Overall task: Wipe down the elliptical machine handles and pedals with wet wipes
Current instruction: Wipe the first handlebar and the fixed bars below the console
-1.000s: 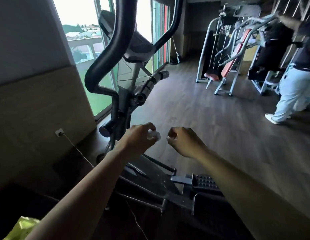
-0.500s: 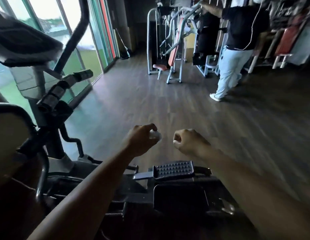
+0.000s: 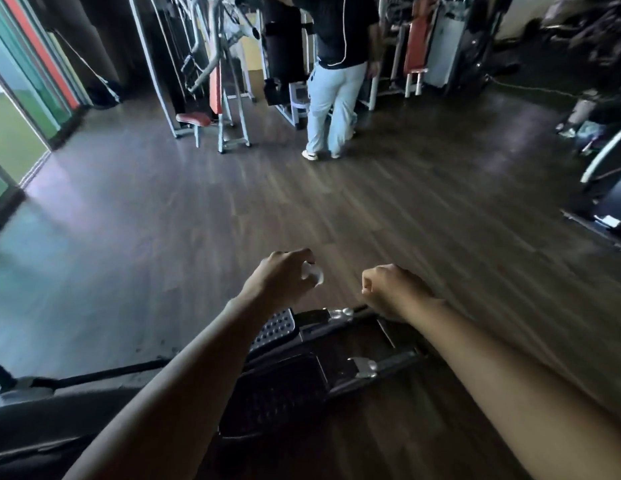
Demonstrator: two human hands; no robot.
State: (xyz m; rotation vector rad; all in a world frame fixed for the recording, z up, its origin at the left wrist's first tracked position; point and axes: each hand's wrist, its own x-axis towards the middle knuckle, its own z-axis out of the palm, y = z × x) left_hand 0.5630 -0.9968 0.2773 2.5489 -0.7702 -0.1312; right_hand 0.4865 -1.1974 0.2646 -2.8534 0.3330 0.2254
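My left hand [image 3: 281,275] is curled round a small white wadded wet wipe [image 3: 313,271], held out above the floor. My right hand [image 3: 388,289] is a closed fist beside it, a short gap apart, with nothing seen in it. Below both hands lies the elliptical's rear end: a studded grey pedal [image 3: 274,329] under my left forearm and a dark textured pedal [image 3: 278,393] nearer me, joined by metal rails [image 3: 371,367]. The elliptical's handles are out of view.
Dark wood floor [image 3: 233,220] stretches ahead. A person in light trousers [image 3: 331,98] stands at weight machines [image 3: 215,81] at the back. Glass doors [image 3: 14,116] line the left. Another machine's base [image 3: 603,195] sits at the right edge.
The view has swung right, away from the elliptical's handles and console toward the open gym floor. Both hands kept their pose, the left still holding the wipe.
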